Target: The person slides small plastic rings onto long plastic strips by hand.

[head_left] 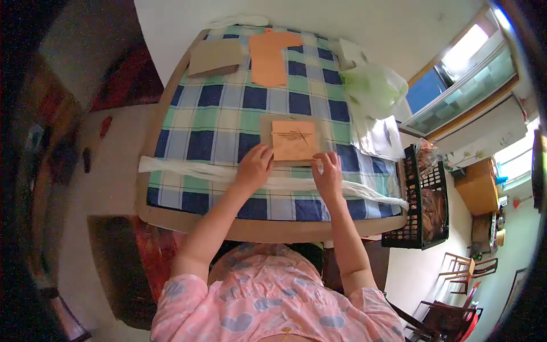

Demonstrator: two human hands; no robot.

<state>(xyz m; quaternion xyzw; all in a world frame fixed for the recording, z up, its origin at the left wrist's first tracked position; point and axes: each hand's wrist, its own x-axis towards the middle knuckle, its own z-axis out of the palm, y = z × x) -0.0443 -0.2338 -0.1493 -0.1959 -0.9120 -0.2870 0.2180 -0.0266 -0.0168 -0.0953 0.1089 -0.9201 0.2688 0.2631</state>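
A folded orange piece (pixel 294 149) with dark lines across its upper part lies on a beige sheet (pixel 266 126) on the checked tablecloth. My left hand (pixel 256 166) is at its lower left corner, fingers bent against the edge. At the lower right corner, my right hand (pixel 328 175) pinches the near edge, with a small whitish bit showing by the fingertips. Farther up the table, an orange shirt-shaped piece (pixel 269 60) is spread flat. To its left is a stack of beige sheets (pixel 215 57).
A long white plastic strip (pixel 228 172) crosses the table under my forearms. Along the right edge are a pale green plastic bag (pixel 373 88) and white sheets (pixel 379 138). A black crate (pixel 424 196) stands beyond that side, and chairs (pixel 464 271) are farther right.
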